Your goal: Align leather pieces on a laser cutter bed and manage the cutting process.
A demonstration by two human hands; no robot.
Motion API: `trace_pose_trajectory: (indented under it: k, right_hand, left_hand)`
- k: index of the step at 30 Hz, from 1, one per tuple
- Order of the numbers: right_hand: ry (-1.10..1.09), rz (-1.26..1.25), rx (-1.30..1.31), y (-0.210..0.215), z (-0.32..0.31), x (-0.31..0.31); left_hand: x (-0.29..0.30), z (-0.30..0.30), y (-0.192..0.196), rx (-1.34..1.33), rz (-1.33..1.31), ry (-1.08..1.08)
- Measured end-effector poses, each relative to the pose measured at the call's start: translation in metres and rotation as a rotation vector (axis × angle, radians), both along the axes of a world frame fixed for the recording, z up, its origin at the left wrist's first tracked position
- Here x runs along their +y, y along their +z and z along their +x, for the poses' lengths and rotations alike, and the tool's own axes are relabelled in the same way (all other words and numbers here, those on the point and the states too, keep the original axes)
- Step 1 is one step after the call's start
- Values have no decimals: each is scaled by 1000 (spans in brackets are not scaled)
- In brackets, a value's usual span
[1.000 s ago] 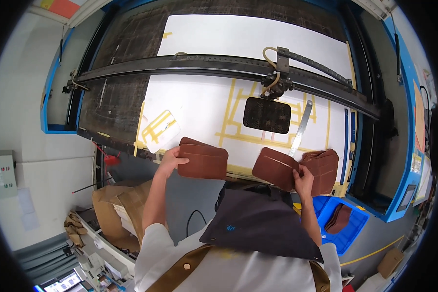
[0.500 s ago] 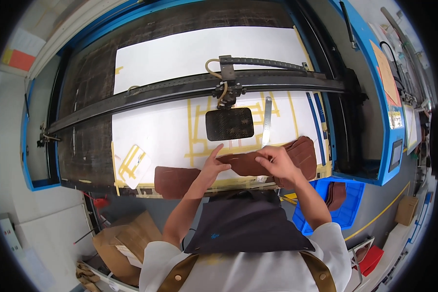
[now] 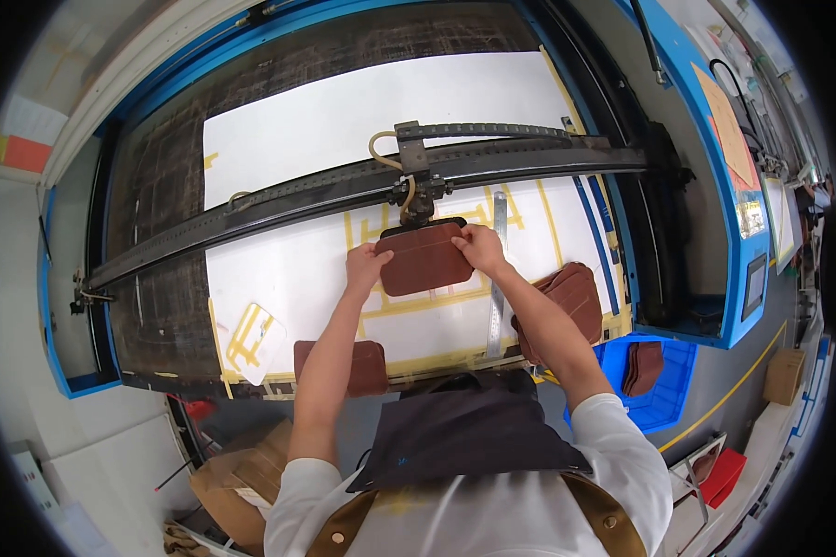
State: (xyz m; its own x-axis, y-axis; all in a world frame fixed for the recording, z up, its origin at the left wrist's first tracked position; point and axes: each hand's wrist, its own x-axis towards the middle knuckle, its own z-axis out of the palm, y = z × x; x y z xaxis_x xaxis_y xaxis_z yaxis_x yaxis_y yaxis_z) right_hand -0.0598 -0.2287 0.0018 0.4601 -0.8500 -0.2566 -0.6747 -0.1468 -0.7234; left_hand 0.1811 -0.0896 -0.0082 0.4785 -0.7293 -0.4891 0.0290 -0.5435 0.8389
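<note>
A brown leather-like panel (image 3: 427, 264) with rounded corners is held over the dark rounded rectangle (image 3: 452, 224) in the white sheet, hiding most of it. My left hand (image 3: 368, 268) pinches the panel's left edge. My right hand (image 3: 480, 249) has fingers and thumb closed on its upper right corner. Just beyond the panel is the machine's head (image 3: 419, 201), mounted on a black crossbar (image 3: 297, 202). A stack of similar brown panels (image 3: 567, 302) lies to the right, partly behind my right forearm. More brown panel (image 3: 367, 367) shows beside my left forearm at the front edge.
A steel ruler (image 3: 497, 306) lies right of the panel on the white sheet (image 3: 288, 278), which carries yellow tape strips. A white taped template (image 3: 253, 342) sits at left. Below the machine's right side, a blue bin (image 3: 664, 408) holds brown pieces.
Both hands have moved away from me with the brown panel, from the front edge to over the dark rectangle. The panel now lies flatter and is gripped at both sides.
</note>
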Motion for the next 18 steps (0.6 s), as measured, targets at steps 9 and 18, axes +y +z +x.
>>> trace_pose_trajectory:
  k: [9,18]
  right_hand:
    - [-78,-80,-8,-2,5,-11]
    - [-121,-96,-66,-22,-2,-3]
  left_hand:
    - [-9,-6,16,-271,-20,-193]
    - [-10,-14,16,-403,-2,-104]
